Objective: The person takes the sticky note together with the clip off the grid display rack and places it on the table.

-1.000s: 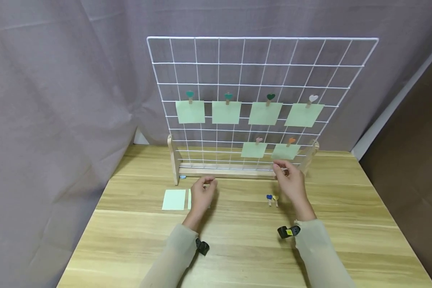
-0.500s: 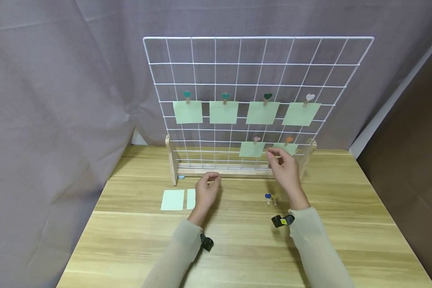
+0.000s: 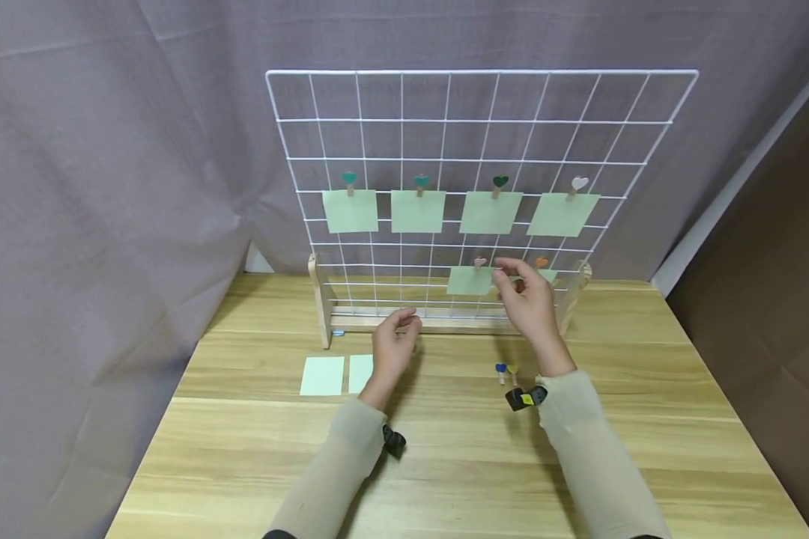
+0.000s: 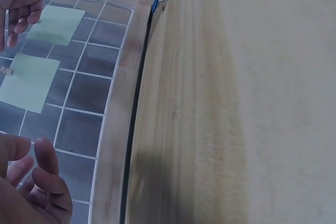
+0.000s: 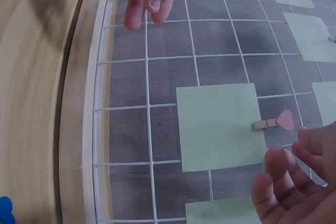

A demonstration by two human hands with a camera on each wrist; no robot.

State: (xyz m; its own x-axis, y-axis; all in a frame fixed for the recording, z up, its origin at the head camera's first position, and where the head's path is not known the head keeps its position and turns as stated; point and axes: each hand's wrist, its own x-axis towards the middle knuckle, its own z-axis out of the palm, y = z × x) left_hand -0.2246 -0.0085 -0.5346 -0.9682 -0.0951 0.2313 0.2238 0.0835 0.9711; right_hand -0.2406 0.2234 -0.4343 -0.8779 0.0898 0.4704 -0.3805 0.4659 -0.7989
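My right hand (image 3: pixel 531 303) is at the lower row of notes, its loosely bent fingers beside the pink heart clothespin (image 5: pixel 275 121) and holding nothing. That clothespin fastens a pale green sticky note (image 5: pixel 220 129) to the white wire grid (image 3: pixel 404 159). In the head view, the hand covers most of another note, hung from an orange heart clothespin (image 3: pixel 541 263). My left hand (image 3: pixel 394 346) hovers in front of the grid's wooden base, fingers relaxed. Nothing sits between its thumb and fingers in the left wrist view, where the left hand (image 4: pixel 34 184) is at lower left.
Several notes hang in an upper row, such as the leftmost note (image 3: pixel 350 212). Two loose sticky notes (image 3: pixel 322 376) lie on the wooden table (image 3: pixel 458 464), one partly behind my left hand. A blue heart clothespin (image 3: pixel 501 369) and a yellow one (image 3: pixel 513 370) lie near my right wrist.
My right hand has risen from below the orange clothespin's note and shifted left toward the pink clothespin. My left hand has moved up and right, uncovering more of the second loose note.
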